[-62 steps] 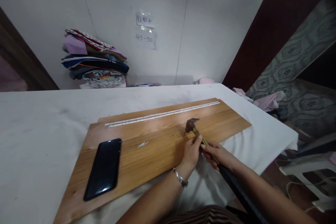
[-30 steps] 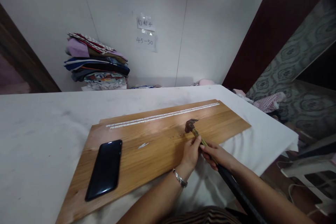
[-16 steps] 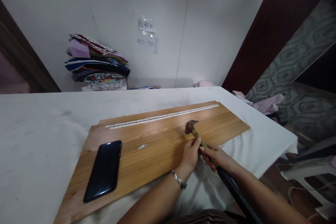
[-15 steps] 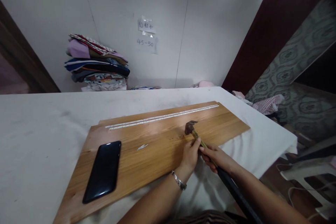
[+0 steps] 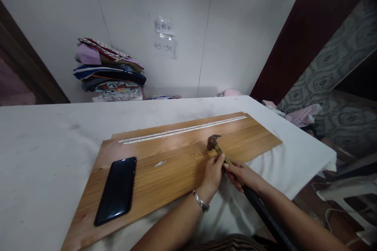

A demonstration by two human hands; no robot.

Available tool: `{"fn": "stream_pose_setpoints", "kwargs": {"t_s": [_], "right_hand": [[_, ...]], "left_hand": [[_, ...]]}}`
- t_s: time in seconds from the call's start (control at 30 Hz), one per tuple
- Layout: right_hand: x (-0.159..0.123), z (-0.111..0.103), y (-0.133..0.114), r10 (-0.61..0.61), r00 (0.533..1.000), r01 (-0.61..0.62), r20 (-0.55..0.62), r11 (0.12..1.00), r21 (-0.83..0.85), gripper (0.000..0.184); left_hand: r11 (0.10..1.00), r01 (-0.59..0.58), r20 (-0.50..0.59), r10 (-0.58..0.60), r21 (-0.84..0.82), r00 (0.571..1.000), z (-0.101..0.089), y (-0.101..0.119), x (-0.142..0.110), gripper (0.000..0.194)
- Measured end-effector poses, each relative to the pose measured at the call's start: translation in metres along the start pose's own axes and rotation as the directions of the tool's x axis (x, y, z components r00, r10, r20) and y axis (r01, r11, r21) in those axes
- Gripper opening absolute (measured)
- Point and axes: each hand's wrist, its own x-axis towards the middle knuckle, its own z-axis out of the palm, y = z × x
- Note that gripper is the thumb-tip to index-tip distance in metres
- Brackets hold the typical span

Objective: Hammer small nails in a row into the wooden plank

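Observation:
A claw hammer (image 5: 213,142) with a brown rusty head lies over the wooden board (image 5: 176,172), its long dark handle running toward the lower right. My right hand (image 5: 243,176) is wrapped around the handle partway down. Closer to the head, my left hand (image 5: 214,169) is closed with its thumb against the handle; its other fingers are mostly hidden. Several thin nails (image 5: 160,163) lie loose on the board to the left. Small dark marks show on the wood just left of the hammer head.
A black phone (image 5: 116,191) rests on the board's left end. Two white measuring strips (image 5: 182,130) run along its far side. The board lies on a white-covered table (image 5: 44,157). Folded fabrics (image 5: 110,70) are stacked by the wall, and a white plastic stool (image 5: 347,200) stands at right.
The view has shifted very slightly. Both hands and the hammer hold the same position over the board.

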Motion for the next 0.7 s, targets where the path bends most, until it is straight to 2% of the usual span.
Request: {"fn": "stream_pose_setpoints", "kwargs": {"t_s": [0.2,0.53,0.7], "right_hand": [[-0.0015,0.0022,-0.0022,-0.035,0.999,0.035,-0.015,0.999,0.004,0.045],[0.0006,0.0012,-0.0004,-0.029,1.0,0.029,-0.008,1.0,-0.002,0.046],[-0.0004,0.0017,-0.002,-0.017,1.0,0.017,-0.004,1.0,0.003,0.043]], "left_hand": [[0.999,0.034,0.019,-0.033,-0.024,0.999,0.0012,0.0014,-0.0006,0.046],[1.0,-0.002,-0.011,0.002,-0.004,1.0,0.0009,0.0017,-0.0001,0.045],[1.0,0.018,0.0,-0.018,-0.02,1.0,0.0012,0.0005,0.0008,0.044]]}}
